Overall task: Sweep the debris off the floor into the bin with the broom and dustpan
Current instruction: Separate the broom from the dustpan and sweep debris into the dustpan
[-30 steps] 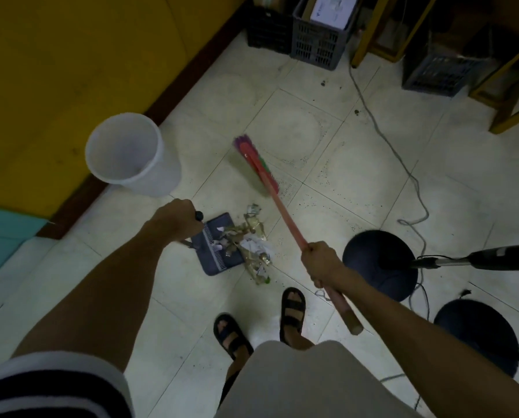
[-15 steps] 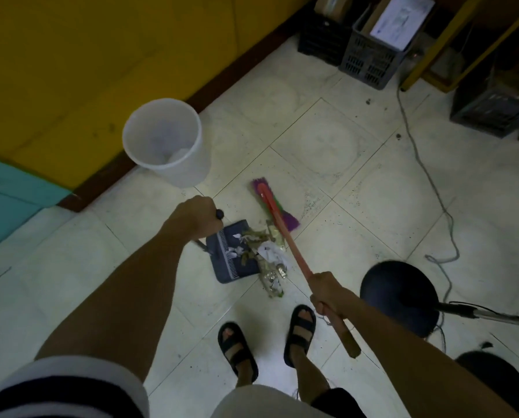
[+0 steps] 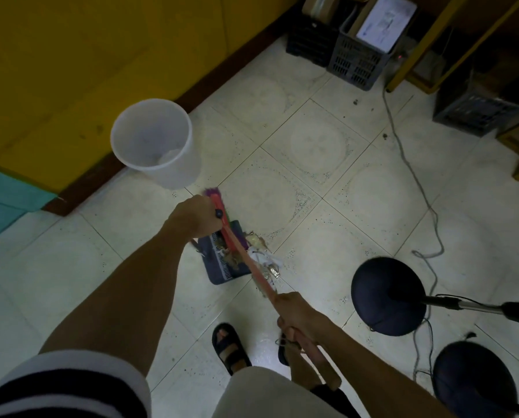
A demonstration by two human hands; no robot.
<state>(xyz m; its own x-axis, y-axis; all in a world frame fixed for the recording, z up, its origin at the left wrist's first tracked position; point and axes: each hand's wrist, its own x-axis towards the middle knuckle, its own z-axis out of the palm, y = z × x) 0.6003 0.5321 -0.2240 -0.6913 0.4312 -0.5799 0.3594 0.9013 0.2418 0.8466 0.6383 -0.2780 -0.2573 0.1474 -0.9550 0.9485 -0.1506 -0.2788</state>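
Down at your feet in the head view, your left hand is closed around the dustpan handle, holding the dark pan flat on the tiled floor. Your right hand is wrapped tight around the red shaft of the broom, which runs diagonally up across the pan; its purple bristle head sits just beside your left knuckles. Crumpled paper and foil debris lies at the pan's right edge, some of it on the pan and some on the tile. The white bin stands upright near the yellow wall, just beyond the pan. Two dark round stand bases sit at right.
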